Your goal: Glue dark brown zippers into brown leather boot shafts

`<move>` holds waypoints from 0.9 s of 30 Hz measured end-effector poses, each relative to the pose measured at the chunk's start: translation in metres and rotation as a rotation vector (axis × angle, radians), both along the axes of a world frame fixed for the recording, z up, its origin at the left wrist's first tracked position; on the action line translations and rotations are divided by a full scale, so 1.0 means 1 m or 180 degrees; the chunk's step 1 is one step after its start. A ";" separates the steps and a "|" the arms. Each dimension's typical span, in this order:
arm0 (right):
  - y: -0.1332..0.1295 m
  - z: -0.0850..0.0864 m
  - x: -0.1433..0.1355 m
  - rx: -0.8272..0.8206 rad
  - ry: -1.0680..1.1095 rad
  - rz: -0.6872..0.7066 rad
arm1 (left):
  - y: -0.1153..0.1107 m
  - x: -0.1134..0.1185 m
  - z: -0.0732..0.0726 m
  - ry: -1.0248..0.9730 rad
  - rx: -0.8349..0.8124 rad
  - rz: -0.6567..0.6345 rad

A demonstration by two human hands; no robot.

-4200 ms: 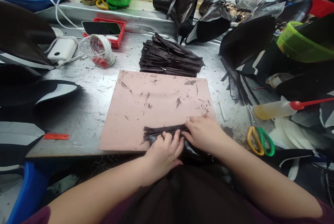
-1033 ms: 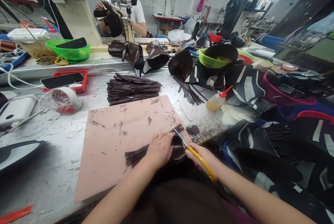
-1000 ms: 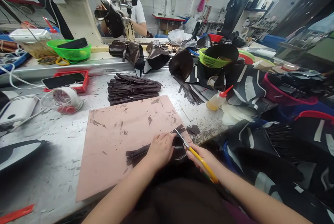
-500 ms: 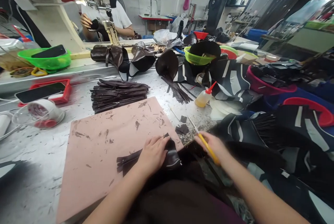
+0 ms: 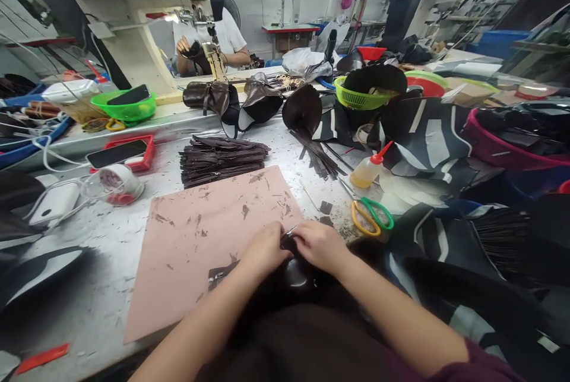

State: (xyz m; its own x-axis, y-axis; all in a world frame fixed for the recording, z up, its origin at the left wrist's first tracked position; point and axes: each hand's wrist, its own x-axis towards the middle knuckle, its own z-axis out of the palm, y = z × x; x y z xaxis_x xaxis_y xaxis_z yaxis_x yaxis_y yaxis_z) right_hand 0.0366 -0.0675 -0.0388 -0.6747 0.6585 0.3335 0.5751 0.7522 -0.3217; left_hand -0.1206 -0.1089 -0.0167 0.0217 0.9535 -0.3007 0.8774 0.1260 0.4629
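Observation:
Both hands meet at the near right corner of a pink cutting board (image 5: 178,251). My left hand (image 5: 266,249) is closed on the upper edge of a shiny dark leather piece (image 5: 299,275). Close beside it, my right hand (image 5: 323,246) pinches the same edge, its fingertips almost touching the left ones. Part of the piece is hidden by the hands and forearms. A dark strip end (image 5: 218,275) shows on the board left of my left wrist. Scissors (image 5: 366,215) with one yellow and one green handle lie on the table right of my right hand.
Behind the board lies a stack of dark zipper strips (image 5: 222,160). A glue bottle (image 5: 367,171) with a red tip stands beyond the scissors. Dark leather pieces (image 5: 436,138) crowd the right side. A person's hand (image 5: 183,45) works at the sewing machine (image 5: 146,55) opposite.
The scissors have left my right hand and lie on the table. That hand has moved left to grip the leather piece beside my left hand. The view has shifted left.

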 end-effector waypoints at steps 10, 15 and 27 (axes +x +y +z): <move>0.009 0.003 -0.020 -0.0517 -0.1056 -0.0107 | -0.016 -0.001 -0.007 0.0056 0.0254 -0.0192; 0.013 0.007 -0.024 -0.0646 -0.1159 -0.0270 | -0.020 -0.003 -0.012 0.0307 0.0468 -0.0546; 0.018 0.017 -0.033 -0.0634 -0.1613 -0.0037 | -0.025 -0.005 -0.018 0.0476 0.0661 -0.0544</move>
State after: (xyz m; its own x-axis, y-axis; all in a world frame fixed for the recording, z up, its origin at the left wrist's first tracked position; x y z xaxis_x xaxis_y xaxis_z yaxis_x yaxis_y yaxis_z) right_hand 0.0032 -0.0495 -0.0216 -0.7108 0.6841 -0.1635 0.7031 0.6976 -0.1377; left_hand -0.1260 -0.1344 -0.0345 0.1573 0.9812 -0.1117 0.9381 -0.1131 0.3274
